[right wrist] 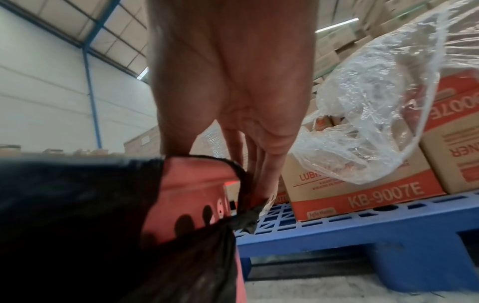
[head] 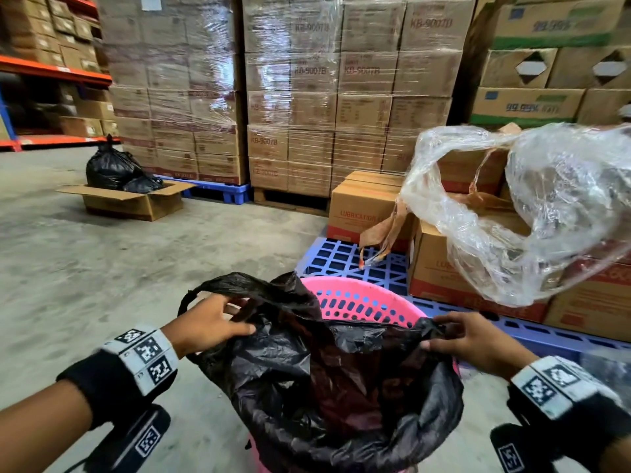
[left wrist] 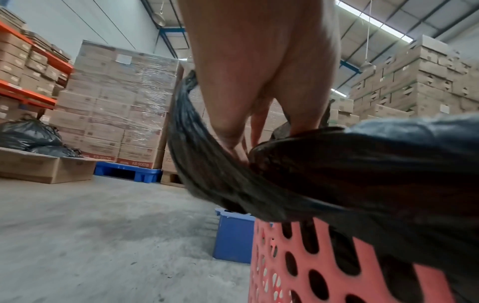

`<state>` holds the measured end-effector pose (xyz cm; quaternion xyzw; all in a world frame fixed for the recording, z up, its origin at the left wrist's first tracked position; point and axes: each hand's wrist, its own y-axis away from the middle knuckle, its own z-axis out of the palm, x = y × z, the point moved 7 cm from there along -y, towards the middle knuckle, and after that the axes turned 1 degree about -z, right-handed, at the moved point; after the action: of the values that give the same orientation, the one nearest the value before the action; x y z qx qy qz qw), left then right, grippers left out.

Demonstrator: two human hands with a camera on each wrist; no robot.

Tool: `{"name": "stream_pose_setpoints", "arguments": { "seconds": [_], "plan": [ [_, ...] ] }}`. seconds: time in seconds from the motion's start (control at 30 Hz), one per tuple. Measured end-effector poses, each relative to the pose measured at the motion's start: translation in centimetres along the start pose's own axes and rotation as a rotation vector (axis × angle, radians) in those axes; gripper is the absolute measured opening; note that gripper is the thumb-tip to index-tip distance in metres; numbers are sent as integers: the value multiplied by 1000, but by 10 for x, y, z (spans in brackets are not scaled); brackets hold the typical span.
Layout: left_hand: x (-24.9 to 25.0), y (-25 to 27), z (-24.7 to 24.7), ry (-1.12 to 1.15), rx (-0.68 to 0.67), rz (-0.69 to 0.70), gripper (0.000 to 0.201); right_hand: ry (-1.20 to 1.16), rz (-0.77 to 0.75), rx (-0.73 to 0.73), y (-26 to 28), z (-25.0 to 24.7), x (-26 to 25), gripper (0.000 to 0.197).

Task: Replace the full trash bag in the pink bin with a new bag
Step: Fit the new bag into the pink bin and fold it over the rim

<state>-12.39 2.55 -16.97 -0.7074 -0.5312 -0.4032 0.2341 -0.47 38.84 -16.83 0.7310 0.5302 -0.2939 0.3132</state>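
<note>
A black trash bag (head: 324, 380) hangs open-mouthed over the pink perforated bin (head: 362, 302), which stands on the floor in front of me. My left hand (head: 211, 324) grips the bag's left edge near a loop handle. My right hand (head: 467, 339) pinches the bag's right edge. In the left wrist view my left hand (left wrist: 243, 143) holds a twisted strip of the black bag (left wrist: 337, 174) above the bin (left wrist: 324, 266). In the right wrist view my right hand (right wrist: 249, 164) grips the bag's (right wrist: 103, 225) rim beside the bin (right wrist: 191, 188).
A blue pallet (head: 348, 261) with cartons (head: 362, 206) and a crumpled clear plastic sheet (head: 532, 206) lies just behind the bin. Wrapped carton stacks (head: 290, 90) stand at the back. At the far left, tied black bags (head: 112, 169) sit in an open cardboard box (head: 129, 199) on the concrete floor.
</note>
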Motion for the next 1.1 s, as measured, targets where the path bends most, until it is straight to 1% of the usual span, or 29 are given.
{"name": "stream_pose_setpoints", "arguments": {
  "seconds": [0.03,0.07,0.1,0.17,0.2,0.23,0.27,0.3,0.33,0.37,0.4,0.43,0.47,0.53,0.6,0.63,0.67,0.73,0.8,0.87,0.9,0.93,1.03,1.1],
  "plan": [
    [-2,0,5,-10,-28,-6,30,73,-26,-4,-1,5,-4,54],
    [-4,0,8,-22,-52,-18,28,145,-45,6,-2,8,-6,53],
    [-5,1,10,-38,-69,-21,27,215,-53,32,-4,8,-5,56],
    [-8,0,10,-55,-113,-28,35,322,-51,127,-7,1,-3,60],
    [-8,1,8,-41,-141,-32,37,346,-42,163,-7,-3,-1,57],
    [-8,-1,5,-10,-158,-34,38,358,-34,171,-8,-5,2,48],
    [-8,-2,1,52,-183,-50,38,358,-19,146,-9,-5,4,40],
    [-10,-3,-3,135,-227,-87,35,353,3,110,-10,-4,7,37],
    [-12,-3,-5,216,-280,-133,31,343,30,77,-11,-4,11,39],
    [-16,-5,-7,250,-321,-175,30,337,36,70,-13,-5,12,40],
    [-20,-6,-10,284,-317,-231,35,337,41,90,-14,-8,12,39],
    [-23,-11,-15,292,-272,-282,46,355,31,135,-17,-12,9,37],
    [-25,-15,-20,251,-191,-309,54,395,26,188,-18,-17,7,35],
    [-17,-19,-23,90,-46,-265,55,489,2,252,-22,-20,-2,34],
    [-11,-26,-17,-53,-26,-177,52,574,-12,244,-26,-17,-8,35],
    [-11,-30,-11,-79,-37,-133,50,610,-21,234,-26,-17,-11,37],
    [-14,-32,-8,-79,-38,-102,46,640,-26,230,-25,-17,-15,39],
    [-22,-35,-8,-27,6,-100,41,687,-65,241,-25,-17,-22,42],
    [-31,-34,-9,122,48,-150,42,724,-105,229,-25,-15,-29,40],
    [-36,-29,-4,290,-46,-194,34,731,-96,166,-25,-11,-33,37],
    [-37,-27,-3,364,-109,-192,29,737,-86,137,-26,-9,-34,35],
    [-36,-26,-4,427,-146,-160,28,745,-82,126,-26,-9,-35,32],
    [-34,-27,-18,534,-180,-34,48,694,-98,188,-31,-11,-34,24],
    [-31,-26,-20,592,-235,8,66,636,-78,195,-33,-10,-30,21]
  ]
}}
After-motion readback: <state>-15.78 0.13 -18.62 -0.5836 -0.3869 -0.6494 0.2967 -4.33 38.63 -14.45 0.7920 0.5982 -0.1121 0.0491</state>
